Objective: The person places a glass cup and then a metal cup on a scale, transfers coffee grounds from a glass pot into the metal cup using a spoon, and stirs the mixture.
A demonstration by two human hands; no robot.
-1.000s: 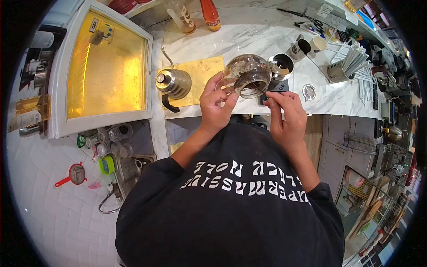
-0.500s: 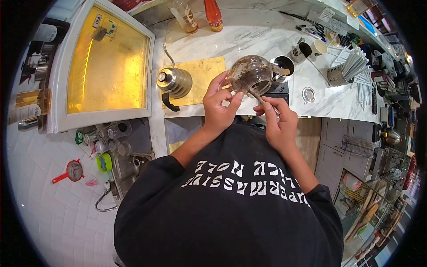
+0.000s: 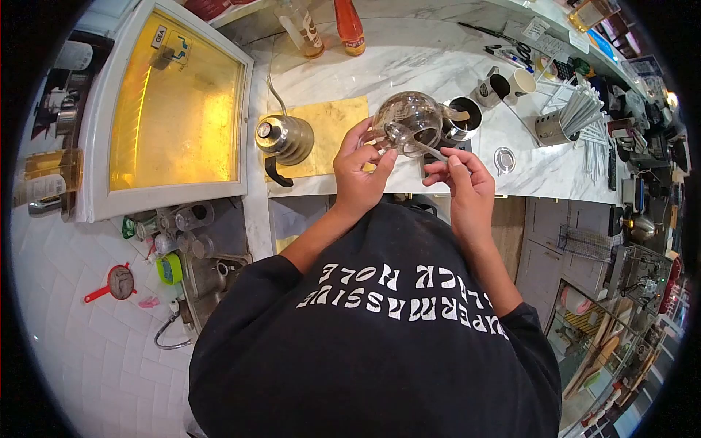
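My left hand (image 3: 363, 169) is closed around the handle side of a round clear glass carafe (image 3: 409, 109), tilted with its mouth toward my right hand. My right hand (image 3: 468, 177) pinches the handle of a metal spoon (image 3: 432, 151). The spoon reaches through the carafe's mouth, and its bowl seems to show through the glass. Just behind the carafe's right side stands a metal pitcher (image 3: 473, 115) with something brown inside, beside a dark flat device partly hidden by my right hand.
A gooseneck kettle (image 3: 294, 139) stands on a yellow cloth (image 3: 337, 117) to the left. Two cups (image 3: 493, 90) and a metal holder of straws (image 3: 553, 128) are at the right. Bottles (image 3: 350, 29) stand at the back. An open-looking framed door (image 3: 175, 102) fills the left.
The carafe has turned slightly, and less brown shows through its glass. My right hand has moved a little right and up with the spoon, its lower fingers curling more.
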